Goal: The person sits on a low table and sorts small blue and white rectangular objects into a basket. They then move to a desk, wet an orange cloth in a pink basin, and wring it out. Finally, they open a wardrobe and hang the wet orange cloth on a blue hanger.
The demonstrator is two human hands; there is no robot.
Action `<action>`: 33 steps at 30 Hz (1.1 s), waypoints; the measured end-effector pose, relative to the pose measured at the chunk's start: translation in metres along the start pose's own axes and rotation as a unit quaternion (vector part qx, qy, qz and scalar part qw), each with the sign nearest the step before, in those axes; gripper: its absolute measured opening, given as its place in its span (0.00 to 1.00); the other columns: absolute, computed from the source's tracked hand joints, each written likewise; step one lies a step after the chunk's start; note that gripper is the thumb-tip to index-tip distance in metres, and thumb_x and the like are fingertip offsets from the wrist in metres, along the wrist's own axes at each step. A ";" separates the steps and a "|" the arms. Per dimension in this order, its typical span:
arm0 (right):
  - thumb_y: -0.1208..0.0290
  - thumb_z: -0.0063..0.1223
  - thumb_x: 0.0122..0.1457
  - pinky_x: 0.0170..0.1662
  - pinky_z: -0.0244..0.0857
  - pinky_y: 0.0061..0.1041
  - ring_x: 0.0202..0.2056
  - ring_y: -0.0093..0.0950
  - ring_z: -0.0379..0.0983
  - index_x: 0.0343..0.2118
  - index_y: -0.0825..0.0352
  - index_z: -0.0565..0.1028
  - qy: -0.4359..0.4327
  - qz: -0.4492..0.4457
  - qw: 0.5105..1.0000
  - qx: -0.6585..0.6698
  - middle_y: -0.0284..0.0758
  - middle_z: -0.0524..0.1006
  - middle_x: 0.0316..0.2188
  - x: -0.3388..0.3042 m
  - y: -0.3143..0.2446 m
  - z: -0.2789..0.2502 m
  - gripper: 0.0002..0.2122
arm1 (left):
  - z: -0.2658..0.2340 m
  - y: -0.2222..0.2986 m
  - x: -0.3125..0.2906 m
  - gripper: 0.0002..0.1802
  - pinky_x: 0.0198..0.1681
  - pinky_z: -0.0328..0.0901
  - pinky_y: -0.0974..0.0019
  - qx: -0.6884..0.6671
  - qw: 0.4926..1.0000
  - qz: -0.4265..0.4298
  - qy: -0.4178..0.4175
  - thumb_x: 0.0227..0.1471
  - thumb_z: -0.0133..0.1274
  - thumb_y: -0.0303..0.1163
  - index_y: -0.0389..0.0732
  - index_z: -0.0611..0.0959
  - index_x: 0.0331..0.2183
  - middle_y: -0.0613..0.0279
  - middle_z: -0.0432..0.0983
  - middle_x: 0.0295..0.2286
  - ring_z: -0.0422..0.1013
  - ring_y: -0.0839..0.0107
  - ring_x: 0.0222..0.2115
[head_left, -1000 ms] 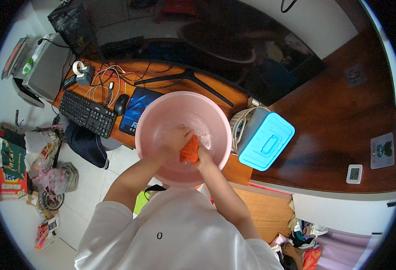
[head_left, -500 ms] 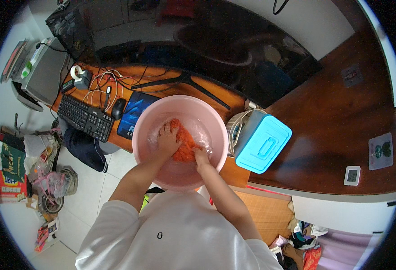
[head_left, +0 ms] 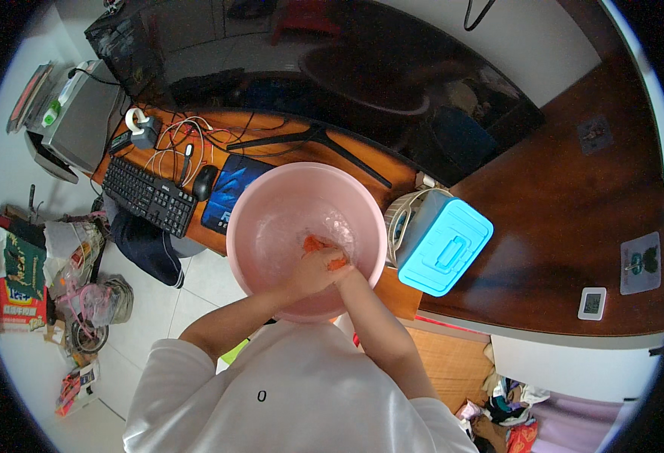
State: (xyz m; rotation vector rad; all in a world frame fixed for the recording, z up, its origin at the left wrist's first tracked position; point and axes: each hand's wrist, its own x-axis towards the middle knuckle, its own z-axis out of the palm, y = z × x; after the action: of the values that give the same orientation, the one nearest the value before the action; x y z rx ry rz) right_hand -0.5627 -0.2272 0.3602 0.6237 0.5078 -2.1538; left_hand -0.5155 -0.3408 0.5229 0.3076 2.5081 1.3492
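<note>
A round pink basin (head_left: 260, 196) with clear water in it stands at the front of the desk. Inside, an orange cloth (head_left: 314, 243) is bunched up small between my hands, near the basin's near right side. My left hand (head_left: 318, 272) is closed over it, and orange shows past its fingers. Close against it, my right hand (head_left: 342, 273) grips the cloth too; its fingers are mostly hidden behind the left hand and the cloth. Both forearms reach in over the near rim.
Left of the basin are a black mouse (head_left: 205, 183), a keyboard (head_left: 149, 198) and a dark blue mouse pad (head_left: 234, 189). A blue-lidded box (head_left: 447, 248) stands close on the right. Behind is a large black monitor (head_left: 287, 68), with loose cables (head_left: 173, 143) before it.
My hands have come together, the left moving right and nearer. The cloth, spread out between them before, is now gathered into a small bunch in their grip.
</note>
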 end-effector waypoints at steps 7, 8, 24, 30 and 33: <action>0.59 0.37 0.60 0.46 0.66 0.36 0.45 0.34 0.69 0.47 0.66 0.67 -0.013 0.014 1.000 0.025 0.40 0.71 0.44 -0.023 0.003 0.038 0.18 | 0.022 -0.040 0.014 0.15 0.35 0.65 0.54 0.065 0.984 0.099 0.133 0.50 0.45 0.39 0.38 0.79 0.29 0.48 0.75 0.30 0.71 0.49 0.31; 0.60 0.37 0.60 0.46 0.66 0.35 0.44 0.34 0.69 0.47 0.66 0.67 0.004 -0.006 1.000 0.025 0.40 0.71 0.43 -0.027 0.007 0.042 0.18 | 0.022 -0.044 0.018 0.15 0.35 0.65 0.54 0.056 0.982 0.104 0.149 0.50 0.44 0.38 0.38 0.79 0.29 0.48 0.75 0.30 0.71 0.49 0.30; 0.75 0.49 0.50 0.45 0.61 0.27 0.41 0.31 0.68 0.45 0.71 0.68 0.313 -0.321 0.747 -0.491 0.40 0.72 0.38 -0.028 0.012 0.018 0.17 | 0.014 -0.120 0.029 0.25 0.55 0.49 0.45 0.231 0.959 -0.109 0.125 0.50 0.47 0.42 0.44 0.71 0.49 0.47 0.57 0.53 0.53 0.48 0.54; 0.71 0.45 0.54 0.47 0.61 0.29 0.42 0.30 0.67 0.47 0.68 0.69 0.319 -0.208 0.783 -0.492 0.39 0.72 0.41 0.000 0.018 -0.027 0.16 | 0.038 -0.161 0.042 0.32 0.58 0.46 0.47 0.263 0.953 -0.110 0.104 0.45 0.53 0.44 0.50 0.67 0.53 0.45 0.51 0.56 0.48 0.47 0.56; 0.64 0.41 0.59 0.48 0.61 0.32 0.44 0.32 0.67 0.49 0.66 0.66 0.319 -0.179 0.838 -0.404 0.38 0.72 0.43 0.004 0.020 -0.026 0.18 | 0.051 -0.185 0.055 0.31 0.57 0.48 0.49 0.098 0.959 -0.192 0.182 0.44 0.53 0.42 0.48 0.68 0.52 0.48 0.51 0.55 0.48 0.50 0.56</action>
State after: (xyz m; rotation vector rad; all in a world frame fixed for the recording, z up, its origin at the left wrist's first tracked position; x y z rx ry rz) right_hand -0.5424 -0.2271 0.3344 0.7700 1.9009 -1.7365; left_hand -0.5599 -0.3835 0.3334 -0.4122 2.8068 1.0794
